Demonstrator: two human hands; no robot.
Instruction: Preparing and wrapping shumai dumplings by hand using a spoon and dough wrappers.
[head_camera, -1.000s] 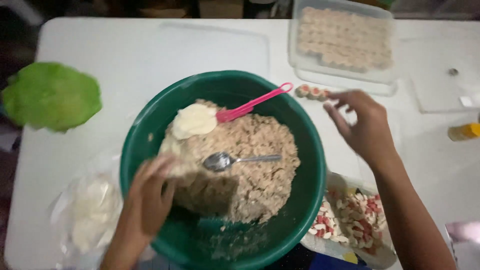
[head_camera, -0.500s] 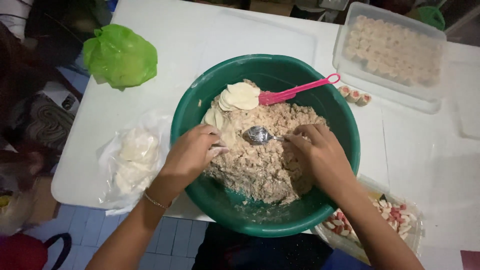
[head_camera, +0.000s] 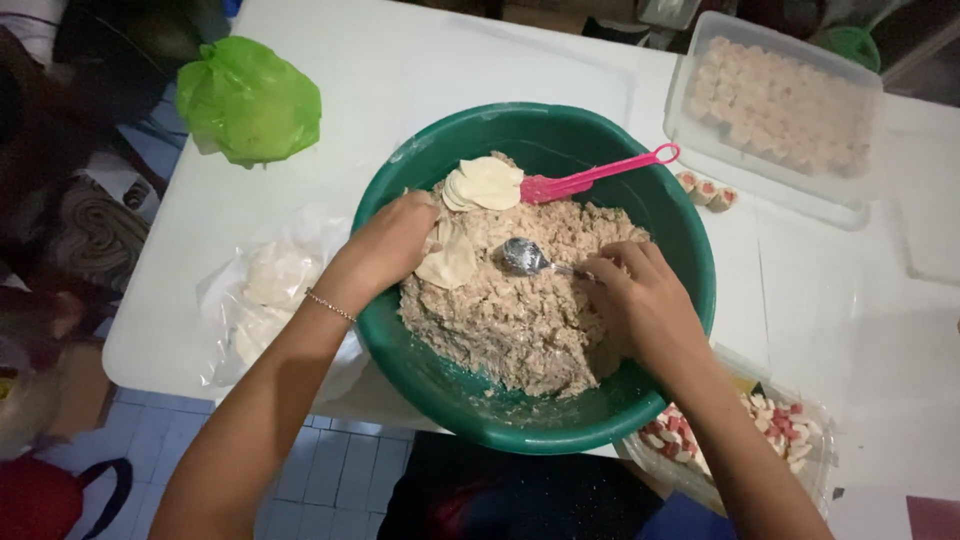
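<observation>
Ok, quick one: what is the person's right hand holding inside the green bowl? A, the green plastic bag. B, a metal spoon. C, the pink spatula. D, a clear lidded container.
B: the right hand grips the handle of the metal spoon, whose bowl rests on the minced filling in the green bowl, while the pink spatula lies untouched against the rim.

A crumpled green plastic bag (head_camera: 250, 98) sits near the white table's (head_camera: 400, 60) far-left corner, and a clear lidded container of pale dumplings (head_camera: 775, 105) lies toward the far-right edge. A clear bag of red-and-white chopped pieces (head_camera: 780, 425) rests at the near edge.
</observation>
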